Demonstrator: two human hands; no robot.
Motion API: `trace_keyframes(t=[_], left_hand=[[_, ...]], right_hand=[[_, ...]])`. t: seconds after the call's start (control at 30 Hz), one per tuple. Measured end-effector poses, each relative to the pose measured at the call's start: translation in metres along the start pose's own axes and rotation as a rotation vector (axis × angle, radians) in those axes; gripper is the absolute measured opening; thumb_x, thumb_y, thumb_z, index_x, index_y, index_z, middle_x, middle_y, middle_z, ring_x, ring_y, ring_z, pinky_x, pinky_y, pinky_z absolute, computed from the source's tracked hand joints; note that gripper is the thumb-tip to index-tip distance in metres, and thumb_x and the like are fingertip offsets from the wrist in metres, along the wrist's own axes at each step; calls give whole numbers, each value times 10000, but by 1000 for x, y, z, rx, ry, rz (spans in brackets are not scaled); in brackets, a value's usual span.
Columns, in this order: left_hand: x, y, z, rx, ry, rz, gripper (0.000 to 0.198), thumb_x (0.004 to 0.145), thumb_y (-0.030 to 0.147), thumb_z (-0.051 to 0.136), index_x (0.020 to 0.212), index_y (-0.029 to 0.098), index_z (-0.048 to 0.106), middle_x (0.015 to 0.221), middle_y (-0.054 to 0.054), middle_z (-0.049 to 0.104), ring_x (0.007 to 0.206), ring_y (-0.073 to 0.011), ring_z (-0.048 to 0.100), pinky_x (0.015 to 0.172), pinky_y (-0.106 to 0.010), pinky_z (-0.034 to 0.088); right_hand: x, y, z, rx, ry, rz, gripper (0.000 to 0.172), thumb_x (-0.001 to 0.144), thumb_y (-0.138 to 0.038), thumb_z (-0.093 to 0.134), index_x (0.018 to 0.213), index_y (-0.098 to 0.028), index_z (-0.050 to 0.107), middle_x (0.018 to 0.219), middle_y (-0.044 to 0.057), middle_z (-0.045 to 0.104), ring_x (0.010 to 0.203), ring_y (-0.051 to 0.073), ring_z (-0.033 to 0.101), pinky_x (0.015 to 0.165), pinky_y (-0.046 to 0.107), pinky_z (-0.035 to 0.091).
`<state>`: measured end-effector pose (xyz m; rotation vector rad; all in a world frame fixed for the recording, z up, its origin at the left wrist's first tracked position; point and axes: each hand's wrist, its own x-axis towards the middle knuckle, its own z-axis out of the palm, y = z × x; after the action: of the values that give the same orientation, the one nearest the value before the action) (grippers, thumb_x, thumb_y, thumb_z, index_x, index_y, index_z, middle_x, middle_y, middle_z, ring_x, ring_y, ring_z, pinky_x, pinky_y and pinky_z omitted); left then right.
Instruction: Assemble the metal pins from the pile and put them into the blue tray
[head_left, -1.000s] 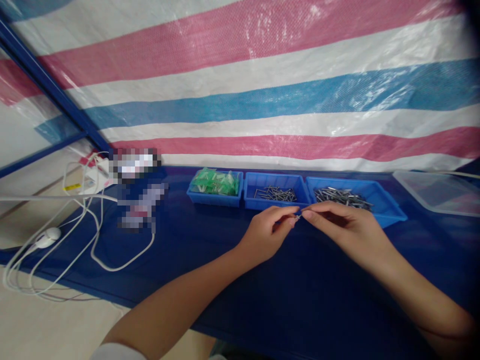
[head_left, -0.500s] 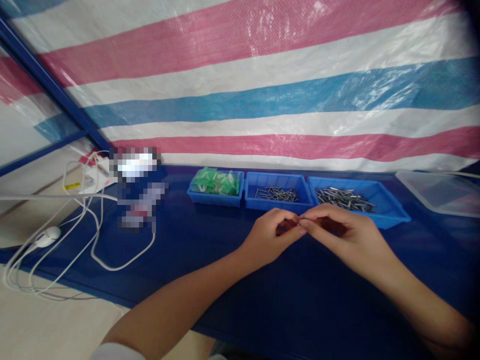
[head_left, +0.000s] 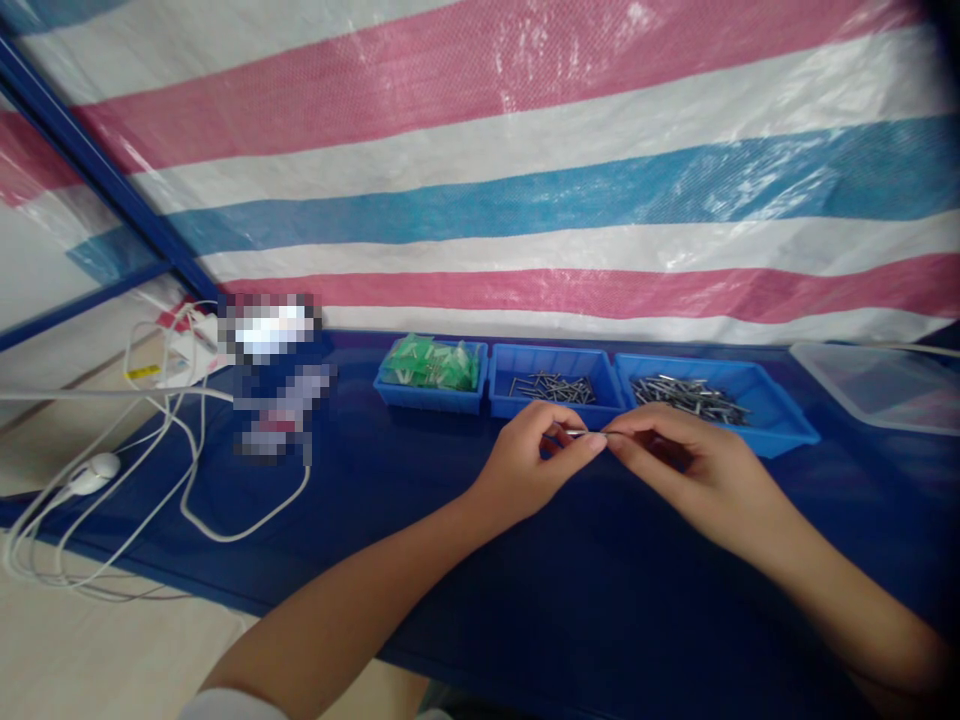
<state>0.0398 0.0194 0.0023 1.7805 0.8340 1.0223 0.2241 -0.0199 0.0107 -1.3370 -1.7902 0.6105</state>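
Note:
My left hand (head_left: 525, 462) is closed in a pinch, thumb against fingertips, on a thin metal rod (head_left: 575, 432) that lies nearly level. My right hand (head_left: 705, 472) pinches at the rod's right side, its fingertips meeting those of the left. The fingers cover most of the rod, so its ends and exact kind cannot be made out. Just beyond the hands is a blue bin (head_left: 551, 404) with thin metal pieces (head_left: 559, 386), some apparently bent. To its right another blue bin (head_left: 780, 415) contains a pile of slim metal pieces (head_left: 690, 396).
A third blue bin (head_left: 427, 398) at the left contains green plastic packets (head_left: 431, 362). A clear plastic lid or tray (head_left: 877, 385) lies at the right. White cables (head_left: 225, 537) trail over the left of the dark blue table (head_left: 360, 450). Striped sheeting (head_left: 480, 210) hangs behind.
My left hand has risen slightly and shifted a little left. More of the metal rod now shows between its thumb and fingers. The right hand has barely moved.

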Motion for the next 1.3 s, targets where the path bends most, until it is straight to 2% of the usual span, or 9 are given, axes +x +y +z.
trace_keyframes(t=[0.23,0.43,0.67,0.83,0.93,1.03,1.13,1.23,1.3], left_hand=[[0,2,-2,32,-25,-70,218,904,346,535,993,161,610,882,-26,624,794,-125,578,727,-229,456],[-3,-2,-2,89,-160,-94,248,914,355,524,1035,162,621,788,2,612,685,-100,554,668,-209,434],[-4,-4,-3,158,-225,-51,222,904,305,530,1020,156,648,777,1,627,657,-95,539,637,-196,413],[-3,-2,-3,218,-251,-25,215,908,271,505,993,154,665,795,-9,652,664,-103,546,645,-203,417],[-3,-2,-4,229,-272,-19,213,909,268,501,991,162,666,829,-17,670,692,-113,570,673,-208,431],[-3,-1,-4,232,-283,-32,228,917,302,497,1011,167,654,825,-14,665,695,-117,574,676,-214,431],[-3,1,-4,194,-285,-82,290,930,382,478,1067,169,619,782,-2,640,660,-113,559,638,-215,419],[-4,2,-3,159,-273,-114,329,942,425,447,1077,167,601,763,6,626,637,-107,545,617,-214,398],[-5,2,-2,154,-250,-116,317,948,420,434,1046,170,601,753,14,613,639,-104,536,615,-213,384]], right_hand=[[2,2,-2,-50,13,-19,183,889,-396,559,883,-240,654,882,34,673,810,187,625,716,320,476],[6,8,-14,-147,168,6,224,867,-411,576,881,-211,676,895,49,698,813,191,643,692,297,475],[11,28,-57,-569,434,16,261,830,-418,550,862,-200,692,772,31,692,627,160,617,607,274,441],[12,49,-83,-818,461,63,291,807,-425,498,813,-201,684,725,40,680,631,195,627,589,286,414],[9,60,-90,-981,413,175,293,810,-419,488,785,-207,688,707,65,680,619,222,615,563,303,379],[7,62,-93,-1069,293,259,310,819,-446,501,769,-209,694,690,91,673,599,234,586,558,320,354],[7,54,-90,-1051,339,230,281,824,-435,519,793,-201,672,721,92,670,611,226,574,562,319,340],[9,37,-75,-945,395,153,198,810,-378,551,734,-206,615,692,63,644,589,197,560,545,298,322],[9,24,-57,-811,340,87,199,805,-348,558,658,-214,559,592,21,582,531,165,530,537,281,319]])
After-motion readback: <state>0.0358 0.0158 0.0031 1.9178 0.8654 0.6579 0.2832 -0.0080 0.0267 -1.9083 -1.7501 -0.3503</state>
